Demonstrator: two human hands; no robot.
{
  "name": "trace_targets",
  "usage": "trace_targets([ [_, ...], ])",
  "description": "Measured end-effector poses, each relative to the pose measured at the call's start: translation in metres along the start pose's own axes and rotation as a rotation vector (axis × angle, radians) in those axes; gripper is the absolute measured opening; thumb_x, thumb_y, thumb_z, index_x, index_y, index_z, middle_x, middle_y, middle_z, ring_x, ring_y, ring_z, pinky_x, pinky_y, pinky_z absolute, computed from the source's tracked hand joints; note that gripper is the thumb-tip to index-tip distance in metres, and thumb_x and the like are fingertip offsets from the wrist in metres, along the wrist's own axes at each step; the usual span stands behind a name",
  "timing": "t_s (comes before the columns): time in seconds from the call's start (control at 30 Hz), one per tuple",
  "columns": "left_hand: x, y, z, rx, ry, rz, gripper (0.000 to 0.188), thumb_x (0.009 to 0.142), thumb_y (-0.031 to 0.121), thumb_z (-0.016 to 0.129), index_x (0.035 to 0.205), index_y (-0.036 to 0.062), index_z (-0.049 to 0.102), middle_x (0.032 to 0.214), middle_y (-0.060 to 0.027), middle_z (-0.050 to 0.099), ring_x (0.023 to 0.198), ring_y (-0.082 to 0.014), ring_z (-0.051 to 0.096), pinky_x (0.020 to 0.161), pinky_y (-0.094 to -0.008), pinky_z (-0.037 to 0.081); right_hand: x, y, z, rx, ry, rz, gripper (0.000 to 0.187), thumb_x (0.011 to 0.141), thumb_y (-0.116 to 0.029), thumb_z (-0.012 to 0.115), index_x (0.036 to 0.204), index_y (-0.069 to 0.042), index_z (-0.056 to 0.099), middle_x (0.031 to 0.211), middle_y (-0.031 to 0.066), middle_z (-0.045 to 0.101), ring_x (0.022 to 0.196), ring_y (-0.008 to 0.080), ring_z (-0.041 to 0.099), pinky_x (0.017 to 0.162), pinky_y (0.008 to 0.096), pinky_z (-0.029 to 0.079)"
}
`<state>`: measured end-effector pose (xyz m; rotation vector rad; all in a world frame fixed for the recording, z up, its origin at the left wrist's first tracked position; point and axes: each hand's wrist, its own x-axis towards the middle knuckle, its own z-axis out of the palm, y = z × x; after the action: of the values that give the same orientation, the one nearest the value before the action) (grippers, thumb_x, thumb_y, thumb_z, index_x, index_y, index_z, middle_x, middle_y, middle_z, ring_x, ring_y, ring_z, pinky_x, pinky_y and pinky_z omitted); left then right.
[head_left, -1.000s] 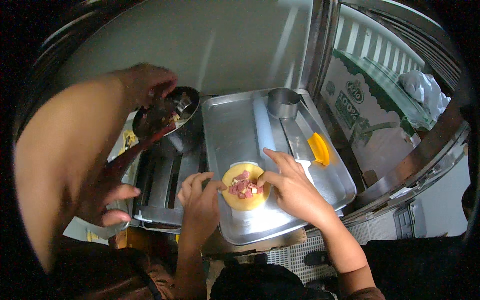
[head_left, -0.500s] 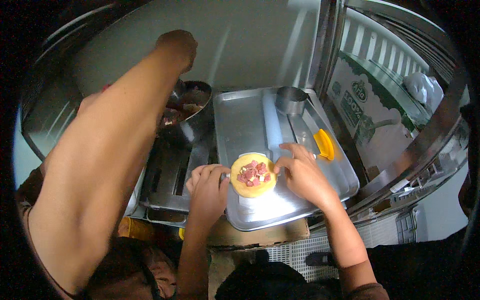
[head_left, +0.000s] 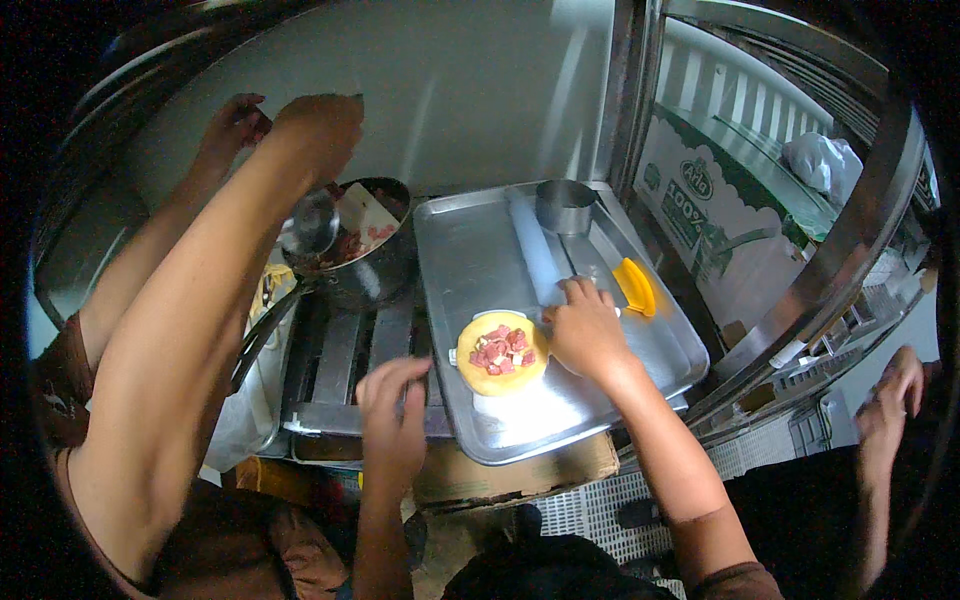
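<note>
A round yellow dough disc (head_left: 480, 375), topped with diced pink meat and pale cubes, lies on the metal tray (head_left: 520, 435). White edges show from under it. My left hand (head_left: 393, 405) is off the tray's left side, empty, slightly blurred, its thumb and fingers apart. To the right of the disc, my right hand (head_left: 588, 325) is down on the tray with its fingers curled. It covers the near end of a blue rolling pin (head_left: 535, 250); whatever its fingers close around is hidden. Beside that hand lies a yellow curved piece (head_left: 638, 288).
A metal cup (head_left: 566, 208) stands at the tray's back. At left, a co-worker's arms (head_left: 205, 270) reach over a dark pot (head_left: 365, 275) of meat pieces, whose handle sticks out toward me. A white-green carton (head_left: 710, 210) is right of the tray. Another person's hands (head_left: 888, 400) show far right.
My left hand has let go of the dough disc's edge and moved left. My right hand has left the disc for the rolling pin's end. The co-worker's second hand now shows above the pot.
</note>
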<state>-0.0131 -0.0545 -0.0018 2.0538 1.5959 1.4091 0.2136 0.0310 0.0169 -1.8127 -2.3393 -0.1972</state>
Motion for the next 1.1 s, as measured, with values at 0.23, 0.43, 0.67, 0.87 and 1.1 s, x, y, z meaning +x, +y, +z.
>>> trace_targets([
  [0.23,-0.144,-0.082,-0.009,-0.663,0.865,-0.762,0.035,0.087,0.009,0.052,0.118,0.0036,0.037,0.112,-0.0093,0.046,0.102,-0.0208,0.044,0.09,-0.033,0.034,-0.177,0.036,-0.022,1.647,-0.838,-0.444,0.029,0.09,-0.022,0.052,0.107,0.0,0.06,0.102,0.011,0.064,0.087,0.0175,0.063,0.08,0.0303,0.049],
  [0.43,-0.188,-0.09,0.004,-0.74,0.691,-1.181,0.034,0.086,0.011,0.054,0.117,0.0042,0.043,0.111,-0.0111,0.049,0.104,-0.0228,0.045,0.091,-0.0342,0.035,-0.293,0.032,0.176,1.025,-1.1,0.348,0.05,0.093,-0.042,0.037,0.126,-0.006,0.048,0.124,0.014,0.052,0.116,0.0279,0.047,0.101,0.0338,0.033],
  [0.67,-0.173,-0.068,-0.019,-0.668,0.227,-1.262,0.033,0.084,0.012,0.057,0.115,0.0049,0.048,0.111,-0.0131,0.053,0.106,-0.0252,0.047,0.091,-0.0356,0.036,-0.241,0.041,0.067,0.228,-1.36,-0.256,0.048,0.093,-0.045,0.036,0.118,-0.009,0.056,0.113,0.017,0.059,0.107,0.0271,0.055,0.093,0.0361,0.04],
  [0.87,-0.071,-0.028,-0.048,-0.281,-0.478,-0.853,0.032,0.083,0.014,0.059,0.113,0.0054,0.053,0.11,-0.0149,0.056,0.108,-0.0272,0.049,0.092,-0.0368,0.037,-0.083,0.005,-0.062,0.811,-0.234,0.12,0.03,0.09,-0.028,0.051,0.098,-0.002,0.064,0.082,0.0195,0.063,0.076,0.0306,0.063,0.067,0.0353,0.05],
  [1.1,0.026,-0.017,0.009,-0.031,-0.322,-0.028,0.04,0.081,0.021,0.061,0.118,0.0085,0.053,0.116,-0.0156,0.054,0.114,-0.0323,0.045,0.097,-0.0369,0.032,-0.03,0.008,-0.004,0.718,-0.019,-0.016,0.029,0.086,-0.021,0.055,0.107,-0.002,0.06,0.094,0.0191,0.061,0.084,0.0305,0.061,0.074,0.0345,0.047],
])
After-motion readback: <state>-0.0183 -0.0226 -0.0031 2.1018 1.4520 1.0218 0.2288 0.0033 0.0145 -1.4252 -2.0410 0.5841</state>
